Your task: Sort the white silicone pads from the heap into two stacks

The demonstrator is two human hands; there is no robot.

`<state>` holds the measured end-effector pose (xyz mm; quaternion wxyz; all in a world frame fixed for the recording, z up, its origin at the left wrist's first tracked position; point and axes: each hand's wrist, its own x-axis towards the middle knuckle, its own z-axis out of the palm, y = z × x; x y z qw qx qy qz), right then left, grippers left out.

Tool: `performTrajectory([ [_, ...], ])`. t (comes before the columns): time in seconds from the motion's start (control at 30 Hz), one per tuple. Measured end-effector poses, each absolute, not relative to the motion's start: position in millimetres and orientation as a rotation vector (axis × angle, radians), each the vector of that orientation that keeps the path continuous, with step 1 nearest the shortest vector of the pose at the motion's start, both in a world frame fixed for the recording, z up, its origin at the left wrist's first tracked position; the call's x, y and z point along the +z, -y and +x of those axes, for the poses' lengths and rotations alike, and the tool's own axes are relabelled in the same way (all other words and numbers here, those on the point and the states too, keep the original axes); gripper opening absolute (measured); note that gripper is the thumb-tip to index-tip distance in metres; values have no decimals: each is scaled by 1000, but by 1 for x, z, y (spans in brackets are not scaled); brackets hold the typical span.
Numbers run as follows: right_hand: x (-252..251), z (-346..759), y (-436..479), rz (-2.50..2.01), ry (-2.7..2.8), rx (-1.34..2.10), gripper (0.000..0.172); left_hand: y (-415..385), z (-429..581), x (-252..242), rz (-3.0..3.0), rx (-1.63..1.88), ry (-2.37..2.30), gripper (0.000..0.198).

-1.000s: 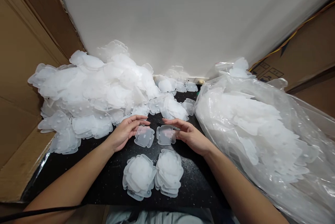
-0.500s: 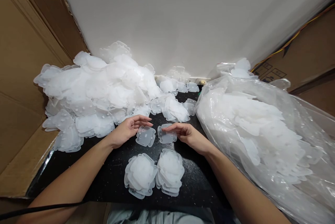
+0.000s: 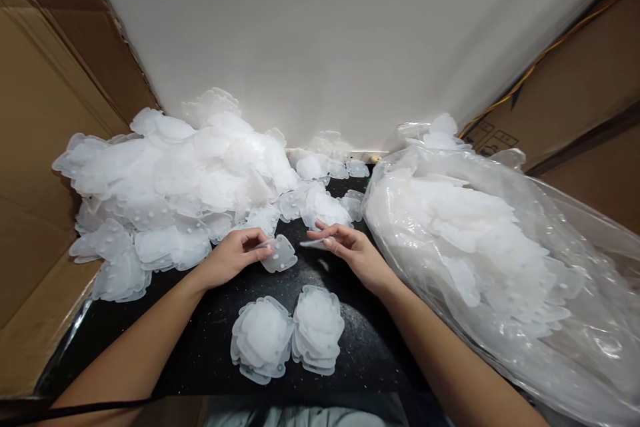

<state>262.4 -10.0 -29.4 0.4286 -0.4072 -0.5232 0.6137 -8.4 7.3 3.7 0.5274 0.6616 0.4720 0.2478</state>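
Between the thumb and fingers of my left hand (image 3: pixel 234 257) is a translucent plastic plate (image 3: pixel 283 255) with small round bumps and rounded corners, tilted above the black tabletop. My right hand (image 3: pixel 357 254) pinches a second plastic plate (image 3: pixel 311 244), seen almost edge-on. The two held pieces are apart, with a narrow gap between them. Closer to me, two neat stacks of the same plates lie side by side, a left stack (image 3: pixel 263 337) and a right stack (image 3: pixel 317 330), their edges touching.
A large loose heap of plates (image 3: pixel 170 174) covers the back left, with smaller clusters (image 3: pixel 325 204) at the back middle. A clear plastic bag (image 3: pixel 470 247) full of plates lies at the right. Cardboard (image 3: pixel 40 147) stands at the left, and a pale wall (image 3: pixel 320 47) rises behind.
Both hands have closed on the plates that lay flat under their fingers and lifted them off the tabletop, tilting them. The view has shifted slightly.
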Motion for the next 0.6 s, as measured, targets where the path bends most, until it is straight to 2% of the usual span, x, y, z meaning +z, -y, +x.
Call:
performTrajectory([
  [0.13,-27,262,10,-908,892,1911,38,-4,-7,2,1219,623,-1088,30],
  [0.27,-31,262,8,-821,724,2074,43,-3,-4,5,1013,549,-1025,54],
  [0.47,-35,262,7,-807,678,2105,40,-4,-1,7,892,555,-1043,43],
  [0.6,-33,263,7,-831,663,2094,39,-4,-3,4,816,572,-981,51],
])
